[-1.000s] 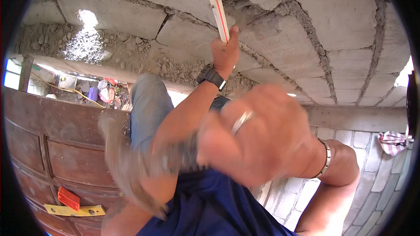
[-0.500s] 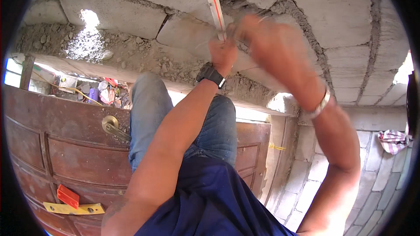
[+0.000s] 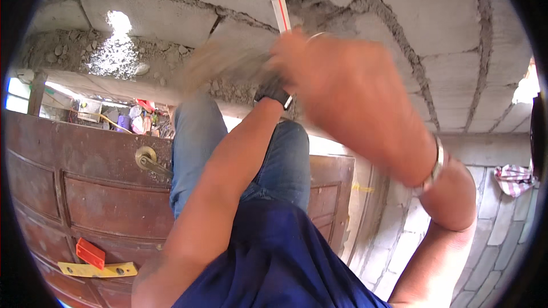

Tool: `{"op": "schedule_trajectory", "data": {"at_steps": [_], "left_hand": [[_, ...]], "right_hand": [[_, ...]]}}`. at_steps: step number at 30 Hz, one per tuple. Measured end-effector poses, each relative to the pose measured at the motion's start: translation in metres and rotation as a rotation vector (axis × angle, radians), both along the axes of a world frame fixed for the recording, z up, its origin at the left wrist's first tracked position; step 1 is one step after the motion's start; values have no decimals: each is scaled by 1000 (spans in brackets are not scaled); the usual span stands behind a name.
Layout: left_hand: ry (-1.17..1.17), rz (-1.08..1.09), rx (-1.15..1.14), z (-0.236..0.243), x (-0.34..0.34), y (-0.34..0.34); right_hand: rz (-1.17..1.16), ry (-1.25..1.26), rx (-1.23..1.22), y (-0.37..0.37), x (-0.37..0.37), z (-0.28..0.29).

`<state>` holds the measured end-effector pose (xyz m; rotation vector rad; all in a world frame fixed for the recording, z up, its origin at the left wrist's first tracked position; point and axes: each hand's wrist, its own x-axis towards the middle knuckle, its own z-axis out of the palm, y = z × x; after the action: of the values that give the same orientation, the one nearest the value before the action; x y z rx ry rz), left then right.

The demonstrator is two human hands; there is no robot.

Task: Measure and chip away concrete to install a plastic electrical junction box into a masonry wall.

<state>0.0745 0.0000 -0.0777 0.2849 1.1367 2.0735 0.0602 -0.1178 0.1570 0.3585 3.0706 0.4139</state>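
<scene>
My left hand (image 3: 288, 88), wearing a black watch (image 3: 268, 94), is mostly hidden behind my right hand; from it rises a white pipe (image 3: 279, 5) with a red stripe, beside a rough cavity (image 3: 302, 0) in the block surface. My right hand (image 3: 337, 80), a bracelet on its wrist, is closed on what looks like a hammer (image 3: 211, 63), smeared by motion across the space left of the pipe. Whether it touches the pipe I cannot tell.
A rubble-strewn ledge (image 3: 165, 57) runs above my jeans-clad legs. A brown panelled door (image 3: 97, 194) carries a lever handle, a yellow level (image 3: 117, 269) and an orange-red object (image 3: 91, 252). Clutter shows through the left opening. A checked cloth (image 3: 511, 179) is at the right.
My right hand with the hammer swung from low centre up to the pipe, and the hammer is now blurred toward the left. My left arm stayed nearly still, the pipe's top shifting slightly up.
</scene>
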Motion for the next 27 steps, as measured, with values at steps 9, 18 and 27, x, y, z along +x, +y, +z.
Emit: {"op": "schedule_trajectory", "data": {"at_steps": [9,18,27], "left_hand": [[478,340,120,-7,-29,4],[363,-172,-265,15,-29,-20],[513,274,181,-4,-12,-3]], "right_hand": [[-292,-127,141,29,-5,-6],[-326,-54,144,47,-5,-4],[351,371,-78,1,-20,-17]]}}
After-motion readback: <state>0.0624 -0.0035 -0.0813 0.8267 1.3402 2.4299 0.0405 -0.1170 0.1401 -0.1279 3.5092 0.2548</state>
